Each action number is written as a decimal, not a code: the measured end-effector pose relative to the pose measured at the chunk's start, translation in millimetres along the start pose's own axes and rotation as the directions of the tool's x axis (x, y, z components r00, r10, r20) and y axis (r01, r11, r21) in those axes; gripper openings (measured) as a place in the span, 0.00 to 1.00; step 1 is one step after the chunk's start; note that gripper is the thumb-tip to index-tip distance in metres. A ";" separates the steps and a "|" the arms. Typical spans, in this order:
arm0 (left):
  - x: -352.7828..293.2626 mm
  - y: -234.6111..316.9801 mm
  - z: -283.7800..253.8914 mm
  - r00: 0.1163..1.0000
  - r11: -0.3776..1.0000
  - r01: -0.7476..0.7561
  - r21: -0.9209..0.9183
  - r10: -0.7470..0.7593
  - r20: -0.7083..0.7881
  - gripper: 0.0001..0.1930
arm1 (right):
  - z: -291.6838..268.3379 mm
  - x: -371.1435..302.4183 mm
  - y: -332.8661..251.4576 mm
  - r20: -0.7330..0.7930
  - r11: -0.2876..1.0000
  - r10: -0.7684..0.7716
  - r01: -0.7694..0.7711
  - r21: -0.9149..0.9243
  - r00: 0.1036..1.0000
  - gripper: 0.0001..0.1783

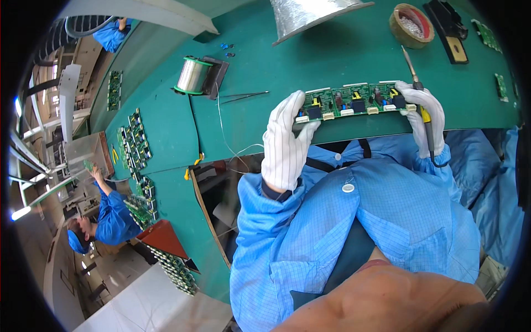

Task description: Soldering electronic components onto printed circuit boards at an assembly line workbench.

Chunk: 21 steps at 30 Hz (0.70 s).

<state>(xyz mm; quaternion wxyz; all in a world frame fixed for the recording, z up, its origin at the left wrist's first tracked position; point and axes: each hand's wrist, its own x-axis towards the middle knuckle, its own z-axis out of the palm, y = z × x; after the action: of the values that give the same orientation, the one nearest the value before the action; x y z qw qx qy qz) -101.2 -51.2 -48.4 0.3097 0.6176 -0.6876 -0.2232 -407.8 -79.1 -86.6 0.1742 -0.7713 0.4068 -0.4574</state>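
Note:
Between my two white-gloved hands I hold a long green circuit board (354, 102) level over the near edge of the green bench. Yellow-topped black parts, white connectors and small blue parts line it. My left hand (286, 141) grips its left end, fingers behind and thumb in front. At the right end my right hand (428, 113) pinches the board and also carries a soldering iron (425, 113), with a yellow band on its handle and its tip pointing up and away. Solder wire (225, 130) runs from a green-rimmed spool (193, 76) to beside my left wrist.
Tweezers (243, 97) lie left of the board. Behind stand a silvery duct (310, 19), a tape roll (411, 26) and a black iron stand (449, 33). More boards (133, 141) cover the left bench, where a co-worker in blue (113, 218) holds a board.

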 end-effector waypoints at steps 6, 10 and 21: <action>4.9 -16.3 6.2 0.991 0.990 -0.114 -0.079 0.108 -0.079 0.25 | 5.4 -3.7 1.6 -0.040 1.000 0.024 -0.024 -0.004 0.999 0.13; 6.0 -8.2 3.5 0.986 0.988 -0.136 -0.076 0.127 -0.111 0.22 | 5.1 -4.7 3.6 -0.036 0.999 0.043 -0.043 -0.003 0.998 0.12; 11.8 41.5 -26.4 0.933 0.932 -0.325 0.159 0.343 -0.107 0.23 | 12.8 -13.4 7.7 -0.114 0.918 0.204 -0.150 0.366 0.972 0.13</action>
<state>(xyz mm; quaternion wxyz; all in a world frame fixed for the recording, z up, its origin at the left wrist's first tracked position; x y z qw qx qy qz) -112.7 -55.1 0.7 0.3446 0.5250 -0.7743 -0.0772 -403.9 -74.6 -105.8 0.3202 -0.6505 0.3978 -0.5622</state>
